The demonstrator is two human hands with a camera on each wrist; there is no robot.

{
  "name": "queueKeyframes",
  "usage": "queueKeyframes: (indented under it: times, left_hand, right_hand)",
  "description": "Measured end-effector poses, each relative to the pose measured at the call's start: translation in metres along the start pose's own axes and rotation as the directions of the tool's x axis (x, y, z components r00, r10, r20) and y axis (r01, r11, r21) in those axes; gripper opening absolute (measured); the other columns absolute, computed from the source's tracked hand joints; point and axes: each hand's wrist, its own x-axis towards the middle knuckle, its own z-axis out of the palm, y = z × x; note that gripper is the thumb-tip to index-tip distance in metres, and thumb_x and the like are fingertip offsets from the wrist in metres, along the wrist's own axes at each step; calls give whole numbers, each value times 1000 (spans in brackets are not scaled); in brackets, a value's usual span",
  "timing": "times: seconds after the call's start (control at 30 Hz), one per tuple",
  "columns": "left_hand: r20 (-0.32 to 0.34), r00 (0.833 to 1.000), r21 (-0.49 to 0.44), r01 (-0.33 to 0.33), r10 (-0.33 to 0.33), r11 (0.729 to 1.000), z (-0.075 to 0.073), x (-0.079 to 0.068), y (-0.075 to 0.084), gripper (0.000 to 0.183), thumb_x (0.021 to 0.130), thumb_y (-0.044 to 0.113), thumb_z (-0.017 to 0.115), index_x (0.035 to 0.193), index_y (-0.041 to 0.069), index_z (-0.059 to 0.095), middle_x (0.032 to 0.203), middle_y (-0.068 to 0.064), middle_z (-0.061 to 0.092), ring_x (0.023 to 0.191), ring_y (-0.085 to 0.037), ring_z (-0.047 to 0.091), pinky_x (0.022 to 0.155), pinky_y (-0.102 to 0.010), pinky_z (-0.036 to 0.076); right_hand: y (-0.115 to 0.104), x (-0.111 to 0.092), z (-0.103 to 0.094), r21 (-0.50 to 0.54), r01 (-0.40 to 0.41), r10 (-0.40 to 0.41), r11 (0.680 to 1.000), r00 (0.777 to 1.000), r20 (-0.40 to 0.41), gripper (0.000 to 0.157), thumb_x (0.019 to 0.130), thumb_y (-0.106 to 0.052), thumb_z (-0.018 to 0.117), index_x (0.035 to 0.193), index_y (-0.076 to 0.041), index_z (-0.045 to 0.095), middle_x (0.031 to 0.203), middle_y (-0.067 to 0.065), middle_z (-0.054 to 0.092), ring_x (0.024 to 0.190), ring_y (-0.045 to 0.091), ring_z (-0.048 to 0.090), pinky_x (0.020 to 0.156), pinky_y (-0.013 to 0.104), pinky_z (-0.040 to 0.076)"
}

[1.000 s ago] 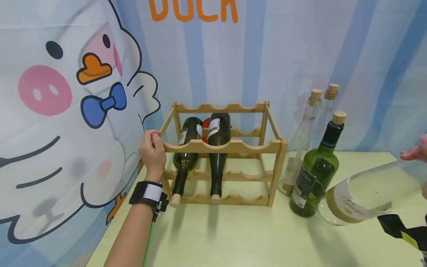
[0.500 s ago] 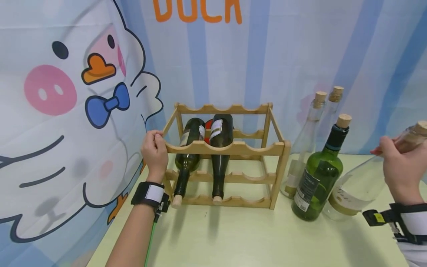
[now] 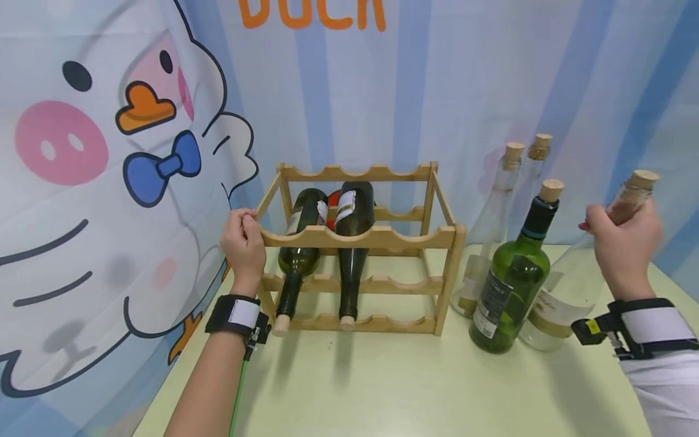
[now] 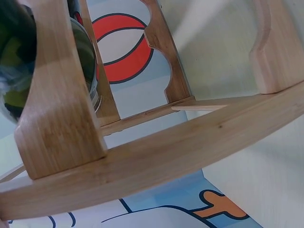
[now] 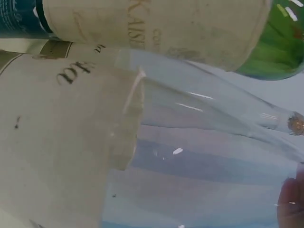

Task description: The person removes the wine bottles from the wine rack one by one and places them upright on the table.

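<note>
My left hand [image 3: 243, 246] grips the front left top corner of a wooden wine rack [image 3: 406, 238]. In the rack lie two dark corked wine bottles, a left one [image 3: 297, 262] and a right one [image 3: 351, 261], necks pointing forward and down. My right hand [image 3: 625, 252] holds a clear glass wine bottle [image 3: 554, 312] round its neck, below the cork. That bottle leans, its base low by the table behind a green bottle [image 3: 516, 267]. The right wrist view shows its pale label [image 5: 57, 142] close up, beside the green bottle [image 5: 280, 42].
Two more clear corked bottles, a nearer one [image 3: 486, 243] and a farther one [image 3: 537, 152], stand between the rack and the curtain. The pale table [image 3: 404, 388] reaches forward from the rack. A printed duck curtain [image 3: 349, 91] hangs behind and at the left.
My right hand has come in from the right edge with the clear bottle, which has swung from strongly tilted to more upright beside the green bottle. The left hand keeps its grip on the rack.
</note>
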Motion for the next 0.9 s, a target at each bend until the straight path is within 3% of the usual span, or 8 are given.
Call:
queueKeyframes:
  times: [0.2,0.7,0.9]
  left_hand:
    - [8,1000,6,8,-8,1000,0,-1,0,26,85,10,37,81,-5,57,63,-18,50,53,-13,36,50,-24,28]
    - [1,1000,5,1,-1,1000,-2,1,1,25,85,10,37,81,-5,57,63,-18,49,52,-13,35,49,-24,27]
    - [-2,1000,9,-9,9,1000,-3,0,2,26,85,11,37,81,-5,57,63,-19,50,52,-20,38,50,-25,28]
  right_hand:
    - [-7,-7,7,0,-56,56,998,997,55,19,81,-14,51,85,-26,37,68,-10,44,56,-6,47,54,10,36]
    - [2,-13,10,23,-6,6,1000,1000,7,22,82,-16,55,94,-26,40,73,-15,45,61,-3,43,57,13,32]
    - [3,-15,7,42,18,-20,999,999,42,23,83,-15,54,98,-25,40,73,-14,45,62,-3,43,57,12,32]
